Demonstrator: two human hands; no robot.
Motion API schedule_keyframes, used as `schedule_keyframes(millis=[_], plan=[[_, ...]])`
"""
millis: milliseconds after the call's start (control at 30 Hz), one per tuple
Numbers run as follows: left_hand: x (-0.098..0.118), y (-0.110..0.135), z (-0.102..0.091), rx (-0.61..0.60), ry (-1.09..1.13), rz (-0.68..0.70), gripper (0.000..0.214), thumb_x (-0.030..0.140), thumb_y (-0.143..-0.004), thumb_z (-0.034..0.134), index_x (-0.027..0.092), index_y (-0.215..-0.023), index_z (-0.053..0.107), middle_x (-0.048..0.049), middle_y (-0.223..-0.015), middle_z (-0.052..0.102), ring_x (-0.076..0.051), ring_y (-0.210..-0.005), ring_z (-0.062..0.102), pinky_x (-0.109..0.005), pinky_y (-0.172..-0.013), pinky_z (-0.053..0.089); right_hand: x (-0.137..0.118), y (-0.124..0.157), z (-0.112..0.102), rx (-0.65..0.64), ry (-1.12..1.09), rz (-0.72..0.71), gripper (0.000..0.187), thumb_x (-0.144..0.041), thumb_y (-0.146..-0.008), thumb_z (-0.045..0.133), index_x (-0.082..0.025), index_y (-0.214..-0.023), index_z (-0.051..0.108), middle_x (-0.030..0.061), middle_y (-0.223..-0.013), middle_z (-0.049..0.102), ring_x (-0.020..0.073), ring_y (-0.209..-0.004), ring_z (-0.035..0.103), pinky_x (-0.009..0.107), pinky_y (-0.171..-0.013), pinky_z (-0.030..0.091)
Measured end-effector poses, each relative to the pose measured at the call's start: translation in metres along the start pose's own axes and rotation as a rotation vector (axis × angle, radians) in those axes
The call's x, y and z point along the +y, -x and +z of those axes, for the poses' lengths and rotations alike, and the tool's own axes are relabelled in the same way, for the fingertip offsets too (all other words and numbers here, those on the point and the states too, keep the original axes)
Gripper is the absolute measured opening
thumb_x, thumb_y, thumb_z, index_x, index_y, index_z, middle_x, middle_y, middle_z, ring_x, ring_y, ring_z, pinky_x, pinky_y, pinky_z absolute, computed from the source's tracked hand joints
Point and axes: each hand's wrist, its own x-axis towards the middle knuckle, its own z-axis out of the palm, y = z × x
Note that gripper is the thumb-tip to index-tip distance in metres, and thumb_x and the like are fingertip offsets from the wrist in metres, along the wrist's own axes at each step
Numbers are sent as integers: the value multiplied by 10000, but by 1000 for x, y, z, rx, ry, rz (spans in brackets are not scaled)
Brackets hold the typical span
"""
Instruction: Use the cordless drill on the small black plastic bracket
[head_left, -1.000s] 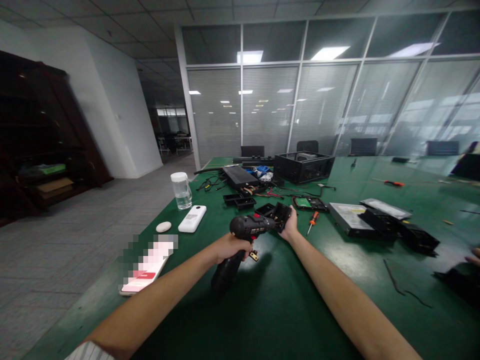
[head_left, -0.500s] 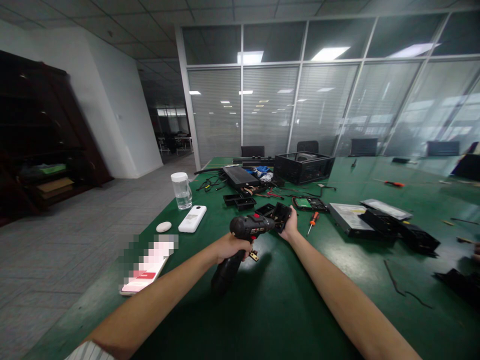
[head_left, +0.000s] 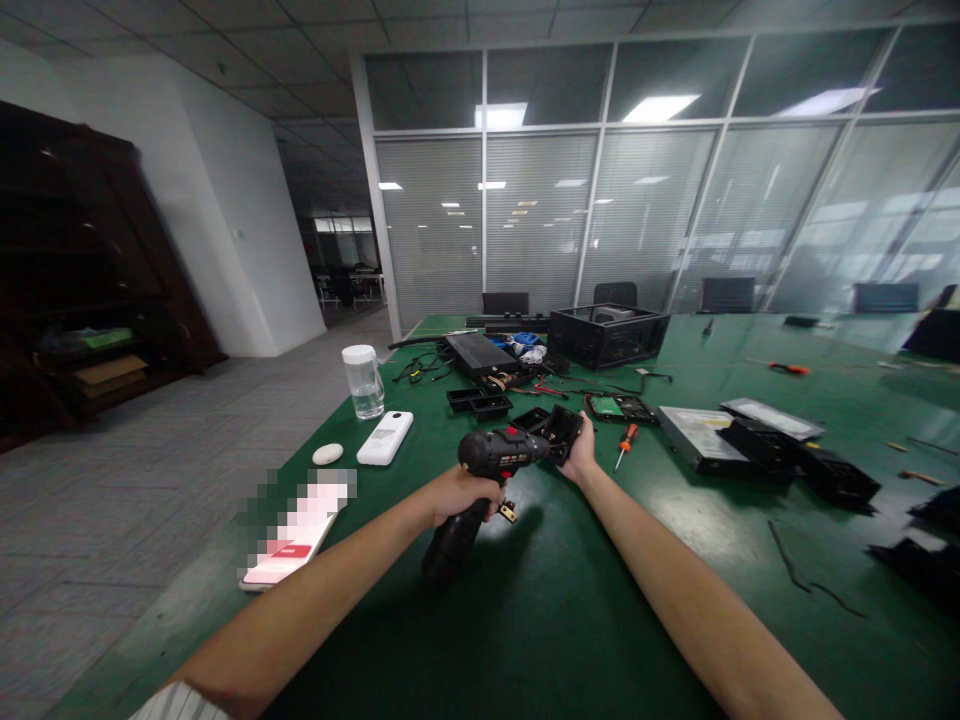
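Note:
My left hand [head_left: 466,495] is closed round the handle of a black cordless drill [head_left: 495,452] with red details. The drill's front end points right and meets a small black plastic box-like part [head_left: 562,432]. That part sits tilted in the grip of my right hand [head_left: 580,450]; its inner side is too dark to make out. A small brass-coloured metal piece [head_left: 508,511] lies just below the drill. Close behind is another black plastic tray [head_left: 529,420] on the green table [head_left: 570,620].
An orange screwdriver [head_left: 627,441] lies right of my right hand, near a hard drive [head_left: 616,407] and a disc drive [head_left: 697,440]. At left are a water bottle [head_left: 364,385], a white device [head_left: 385,438] and a phone [head_left: 296,540]. Farther back stands a black computer case [head_left: 609,336].
My hands, the drill and the black part stay practically still. At the far right edge, another person's hand has gone out of view, and a small tool there now lies on the table.

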Motion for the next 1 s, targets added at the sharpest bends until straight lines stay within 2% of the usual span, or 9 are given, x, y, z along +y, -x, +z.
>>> schedule_keyframes(millis=[333, 767, 1000], plan=[[0, -1, 0, 11, -25, 7, 108, 154, -566, 525, 109, -663, 544, 7, -517, 505, -94, -467, 465, -230, -487, 365, 0, -2, -2, -25, 25, -3, 519, -612, -719, 302, -184, -791, 587, 55, -646, 623, 202, -561, 573, 328, -500, 446], [1, 0, 1, -1, -57, 1, 110, 175, -576, 521, 106, -659, 540, 1, -516, 511, -101, -482, 469, -241, -510, 379, -1, 3, 4, 5, 15, 6, 513, -610, -721, 307, -184, -752, 590, 52, -631, 622, 204, -616, 583, 331, -557, 461], [-1, 0, 1, 25, -83, -4, 76, 170, -560, 524, 111, -608, 529, 0, -518, 504, -105, -486, 467, -239, -498, 372, -1, 3, 5, 2, 9, -11, 509, -598, -737, 294, -184, -756, 590, 55, -631, 626, 199, -578, 582, 332, -541, 461]])
